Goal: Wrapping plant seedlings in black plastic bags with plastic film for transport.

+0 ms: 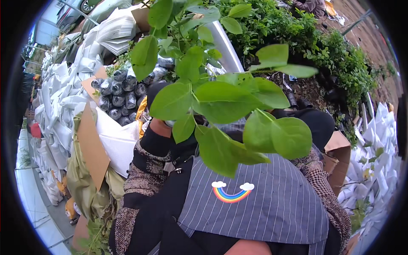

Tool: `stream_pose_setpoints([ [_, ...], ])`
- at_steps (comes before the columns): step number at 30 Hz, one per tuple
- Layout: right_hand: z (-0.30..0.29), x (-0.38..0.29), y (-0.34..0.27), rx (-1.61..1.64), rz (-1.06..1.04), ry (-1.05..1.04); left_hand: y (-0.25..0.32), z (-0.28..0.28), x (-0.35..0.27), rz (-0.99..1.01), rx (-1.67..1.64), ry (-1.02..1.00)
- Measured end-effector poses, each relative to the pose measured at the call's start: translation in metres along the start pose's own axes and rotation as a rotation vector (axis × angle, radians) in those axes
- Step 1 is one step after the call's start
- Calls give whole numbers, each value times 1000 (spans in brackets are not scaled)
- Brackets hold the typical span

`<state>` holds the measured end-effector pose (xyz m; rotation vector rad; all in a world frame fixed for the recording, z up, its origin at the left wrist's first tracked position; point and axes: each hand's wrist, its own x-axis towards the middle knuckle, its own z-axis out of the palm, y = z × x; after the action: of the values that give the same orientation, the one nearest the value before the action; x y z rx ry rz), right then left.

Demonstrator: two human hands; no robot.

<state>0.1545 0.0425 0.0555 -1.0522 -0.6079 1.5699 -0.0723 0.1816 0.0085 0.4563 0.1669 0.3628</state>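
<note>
Close before the camera, the broad green leaves of a leafy plant (229, 98) rise over the lap and cover most of what lies there. Part of my left hand, near the wrist (160, 127), shows at the end of a black and patterned sleeve, left of the leaves; its fingers are hidden. My right hand is out of sight behind the leaves, its patterned sleeve coming in from the right. A grey striped apron (258, 204) with a rainbow patch covers the front of the body. Beyond the left wrist lies a stack of plastic-wrapped black bundles (118, 89).
White foam sheets (63, 105) are heaped at the left, more white sheets (373, 165) at the right. A cardboard piece (91, 146) leans at left; a cardboard box (341, 159) stands at right. Leafy plants (344, 60) fill the upper right; another person (310, 7) sits beyond.
</note>
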Motion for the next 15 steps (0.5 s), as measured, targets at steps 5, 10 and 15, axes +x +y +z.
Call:
stream_pose_setpoints([
  [5,-24,-3,20,68,-8,368,13,75,23,-47,723,-19],
  [10,-13,2,28,-15,-170,458,-36,99,45,85,246,236],
  [15,-5,1,28,-194,-317,475,-29,50,65,-303,-755,-467],
])
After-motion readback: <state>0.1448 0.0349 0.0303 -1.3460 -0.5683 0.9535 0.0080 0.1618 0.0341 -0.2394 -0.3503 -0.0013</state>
